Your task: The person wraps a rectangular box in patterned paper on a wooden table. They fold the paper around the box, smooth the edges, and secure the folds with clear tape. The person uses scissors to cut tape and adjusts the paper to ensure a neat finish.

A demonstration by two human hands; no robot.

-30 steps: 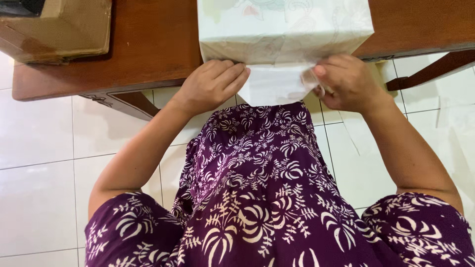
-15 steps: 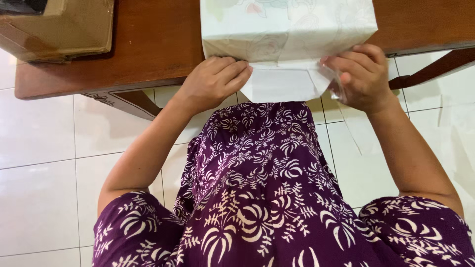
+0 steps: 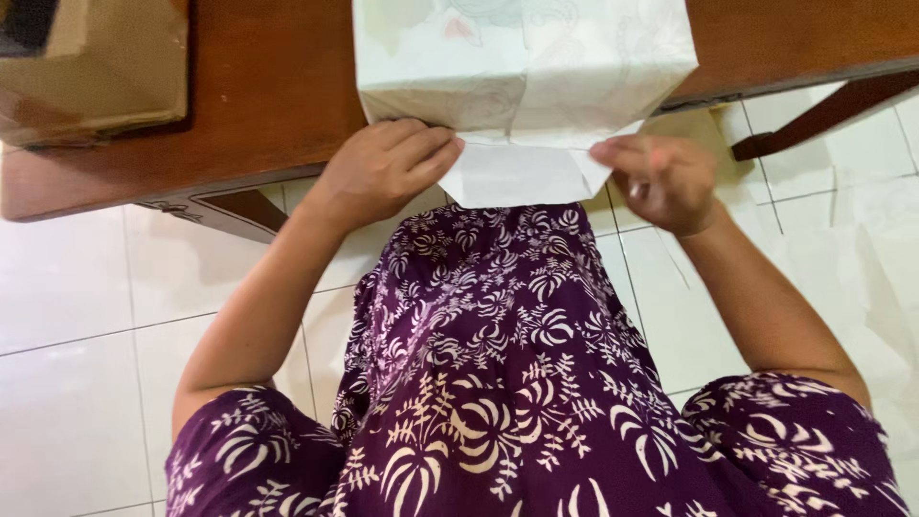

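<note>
A box wrapped in pale patterned paper (image 3: 522, 57) stands at the near edge of a brown wooden table (image 3: 278, 86). A white paper flap (image 3: 517, 172) hangs from the box's near end, over my lap. My left hand (image 3: 383, 168) lies flat against the left side of that end, pressing the fold where the flap begins. My right hand (image 3: 656, 177) pinches the flap's right corner between thumb and fingers, just below the box's right bottom edge.
A brown cardboard box (image 3: 91, 67) sits on the table at the far left. White floor tiles (image 3: 77, 383) spread below, with a sheet of pale paper (image 3: 881, 278) lying on them at the right. A table leg (image 3: 814, 120) slants down at the upper right.
My right hand has slid down from the box's right corner to the flap's right corner, and the view has shifted a little left. My left hand has stayed pressed in place.
</note>
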